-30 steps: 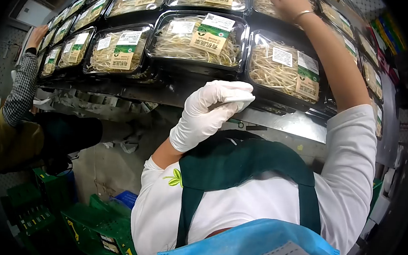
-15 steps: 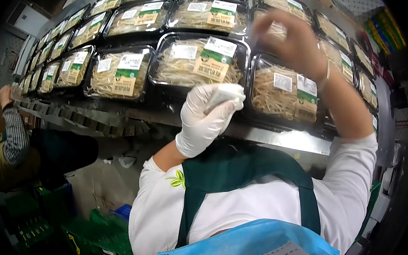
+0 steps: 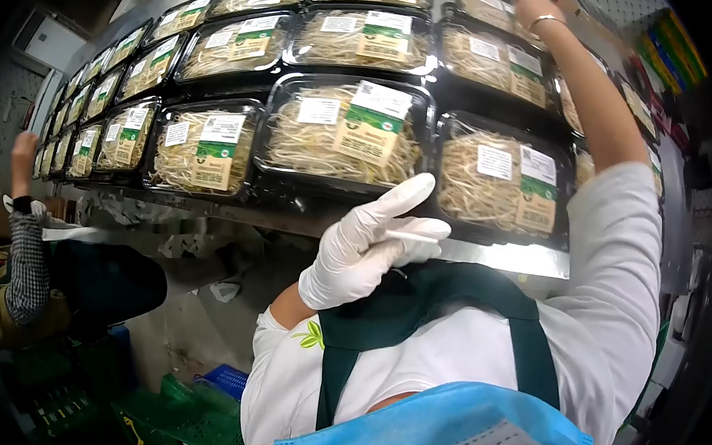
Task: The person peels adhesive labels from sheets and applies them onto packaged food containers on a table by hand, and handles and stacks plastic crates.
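Observation:
My left hand (image 3: 362, 248), in a white glove, is closed on a small white stack (image 3: 409, 237), with its index finger stretched toward the nearest trays. In front of it lies a black tray of sprouts (image 3: 342, 129) with a clear lid, a white label and a green and tan label. To its right is another sprout tray (image 3: 501, 180). My bare right hand (image 3: 536, 9) reaches to the far right, over the edge of a back-row tray (image 3: 490, 9). Its fingers are partly hidden at the frame's top, and their grip is unclear.
Rows of similar packed trays (image 3: 128, 138) cover the metal table (image 3: 504, 258). At the far left a co-worker's hand (image 3: 24, 146) is at the table's end. Green crates (image 3: 182, 418) and a blue crate (image 3: 227, 378) stand on the floor at lower left.
My right hand has moved away to the back row from above the nearer trays. My left hand's index finger has extended. The trays appear lower in view, and the co-worker's arm has risen.

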`<state>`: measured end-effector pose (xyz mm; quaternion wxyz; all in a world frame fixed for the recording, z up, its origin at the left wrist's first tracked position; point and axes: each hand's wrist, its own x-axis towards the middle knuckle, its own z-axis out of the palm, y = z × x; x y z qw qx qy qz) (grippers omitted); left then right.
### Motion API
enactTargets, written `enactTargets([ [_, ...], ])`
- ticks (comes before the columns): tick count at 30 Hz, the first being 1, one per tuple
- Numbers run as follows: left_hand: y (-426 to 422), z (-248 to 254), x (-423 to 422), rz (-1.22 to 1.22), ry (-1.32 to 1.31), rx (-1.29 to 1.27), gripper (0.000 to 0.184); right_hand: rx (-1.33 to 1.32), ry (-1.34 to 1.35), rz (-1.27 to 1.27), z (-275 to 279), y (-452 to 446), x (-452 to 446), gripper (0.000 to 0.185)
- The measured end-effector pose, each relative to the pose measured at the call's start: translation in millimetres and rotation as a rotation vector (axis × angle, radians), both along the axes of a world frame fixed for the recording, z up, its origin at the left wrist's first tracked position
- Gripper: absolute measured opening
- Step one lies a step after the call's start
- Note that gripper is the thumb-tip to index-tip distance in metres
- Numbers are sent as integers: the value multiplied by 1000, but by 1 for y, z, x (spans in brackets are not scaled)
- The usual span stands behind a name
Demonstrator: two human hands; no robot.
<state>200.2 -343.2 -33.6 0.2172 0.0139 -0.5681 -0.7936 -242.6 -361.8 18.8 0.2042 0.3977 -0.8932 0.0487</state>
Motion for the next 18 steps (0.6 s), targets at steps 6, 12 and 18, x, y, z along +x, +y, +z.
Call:
enactTargets([
  [6, 59, -18, -37, 361, 228, -234, 14, -3, -913, 1282, 27, 138, 211, 49],
  [12, 147, 6, -94, 305, 12, -87, 17, -357, -539, 982, 38, 196, 133, 11],
  [18, 189, 0, -113, 287, -155, -459, 19, -15, -132, 217, -12, 127, -162, 26],
])
